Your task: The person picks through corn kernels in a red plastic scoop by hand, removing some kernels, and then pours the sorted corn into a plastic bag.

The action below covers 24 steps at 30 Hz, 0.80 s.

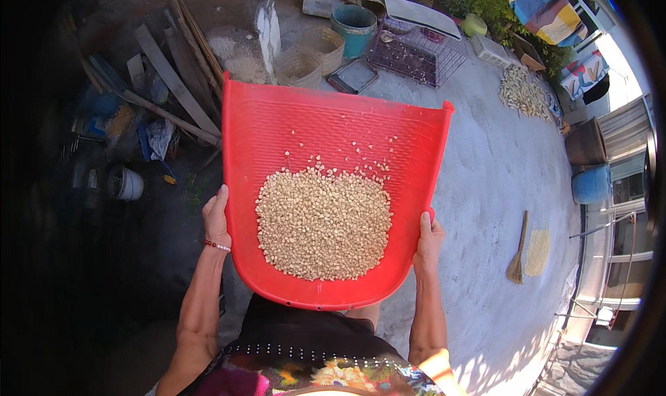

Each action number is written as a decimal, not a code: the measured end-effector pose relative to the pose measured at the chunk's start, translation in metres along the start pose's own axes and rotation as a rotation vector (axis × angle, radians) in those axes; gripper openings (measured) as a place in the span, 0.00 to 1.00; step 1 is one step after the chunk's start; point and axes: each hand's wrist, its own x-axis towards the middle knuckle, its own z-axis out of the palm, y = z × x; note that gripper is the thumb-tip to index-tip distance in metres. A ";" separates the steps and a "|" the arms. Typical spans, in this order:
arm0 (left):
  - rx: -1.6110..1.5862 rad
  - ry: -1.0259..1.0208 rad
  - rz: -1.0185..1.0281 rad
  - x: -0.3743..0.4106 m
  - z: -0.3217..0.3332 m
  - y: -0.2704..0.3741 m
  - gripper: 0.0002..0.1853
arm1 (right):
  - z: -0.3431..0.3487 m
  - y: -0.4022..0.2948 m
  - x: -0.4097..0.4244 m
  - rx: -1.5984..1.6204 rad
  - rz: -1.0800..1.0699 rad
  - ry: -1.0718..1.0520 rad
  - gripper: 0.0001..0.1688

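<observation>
A red plastic winnowing scoop (333, 97) is held level in front of my body, its wide open mouth facing away from me. A thick heap of pale dried corn kernels (325, 227) lies toward its rounded back, and several stray kernels are scattered over the ribbed floor ahead of the heap. My left hand (216, 216) grips the scoop's left side wall, thumb on top and fingers hidden underneath. On the opposite wall my right hand (429, 237) holds on in the same way. Neither hand touches the kernels.
Beyond the scoop stand woven tubs (299, 68), a teal bucket (354, 29) and a wire cage (419, 55). Wooden planks (171, 73) and a white bucket (127, 184) are at left. A broom (516, 261) lies beside spread kernels (537, 253) on the concrete; corn cobs (523, 94) lie farther off.
</observation>
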 end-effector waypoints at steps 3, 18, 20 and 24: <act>-0.051 -0.038 0.211 -0.021 -0.010 0.104 0.18 | 0.048 -0.120 -0.029 0.106 -0.199 -0.124 0.20; -0.062 0.203 0.007 -0.059 0.010 0.158 0.18 | 0.069 -0.157 0.002 -0.010 0.067 -0.182 0.17; -0.107 0.134 0.072 -0.066 0.019 0.186 0.18 | 0.079 -0.189 -0.005 0.078 -0.032 -0.222 0.20; -0.115 0.072 0.256 -0.099 0.040 0.234 0.20 | 0.088 -0.277 -0.052 0.105 -0.254 -0.228 0.23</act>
